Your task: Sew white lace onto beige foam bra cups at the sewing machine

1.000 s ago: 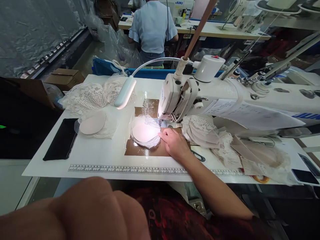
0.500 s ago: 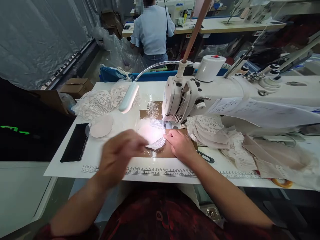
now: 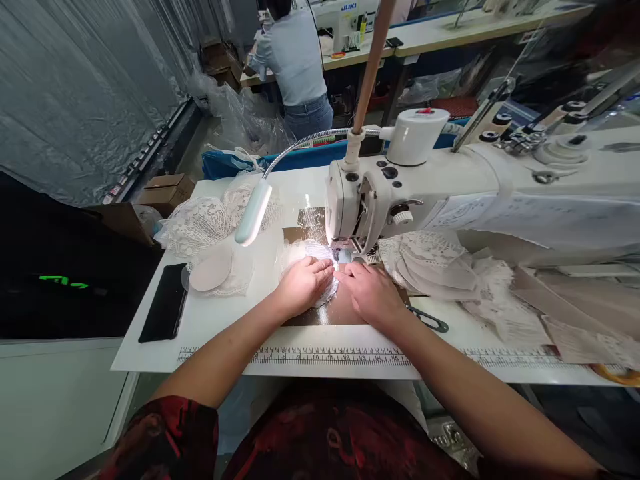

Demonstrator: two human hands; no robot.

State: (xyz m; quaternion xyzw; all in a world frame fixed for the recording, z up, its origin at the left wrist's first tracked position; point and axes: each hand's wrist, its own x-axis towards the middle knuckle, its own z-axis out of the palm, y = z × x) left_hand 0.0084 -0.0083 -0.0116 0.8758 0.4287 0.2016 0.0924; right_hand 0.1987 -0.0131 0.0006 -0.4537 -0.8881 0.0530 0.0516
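resting open on the white lace [image 3: 311, 249], the left hand [image 3: 303, 287] lies near the right hand [image 3: 373, 293], whose grip i cannot tell, both beside the sewing machine [image 3: 360, 200].

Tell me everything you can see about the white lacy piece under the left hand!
The lace piece looks like thin white patterned fabric with a rounded outline. It lies over a shiny brown patch on the table, right by the sewing machine's needle end. The left hand rests on it, hiding its middle; the right hand is at its right edge. Bright light washes out some detail.
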